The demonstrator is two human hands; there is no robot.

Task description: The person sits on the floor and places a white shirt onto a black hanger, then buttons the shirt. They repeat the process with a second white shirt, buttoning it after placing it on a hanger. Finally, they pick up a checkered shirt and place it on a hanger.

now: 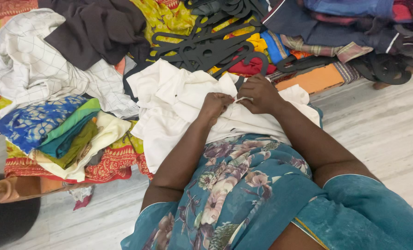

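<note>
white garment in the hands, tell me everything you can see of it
The white garment is a plain off-white cloth that looks like thin cotton, crumpled and bunched, with many folds. It lies over the person's lap on the floral teal fabric, spreading toward the black hangers. The left hand and right hand both pinch it near its middle. Its left edge hangs down beside the folded cloth stack.

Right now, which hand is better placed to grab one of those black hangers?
Probably the right hand: it grips the white garment just below the black hangers, while the left hand sits farther back.
</note>
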